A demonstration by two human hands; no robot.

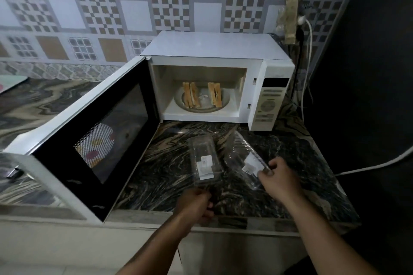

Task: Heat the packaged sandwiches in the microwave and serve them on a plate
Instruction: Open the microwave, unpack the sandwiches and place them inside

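Plastic packs emptied before the microwave, sandwiches inside (door open), each hand's fingers pinching one; heating, plating left.

Dim, soft picture (edges bowed), right side perhaps lost in shadow.

Patterned tile wall, dark marbled stone counter, dim light
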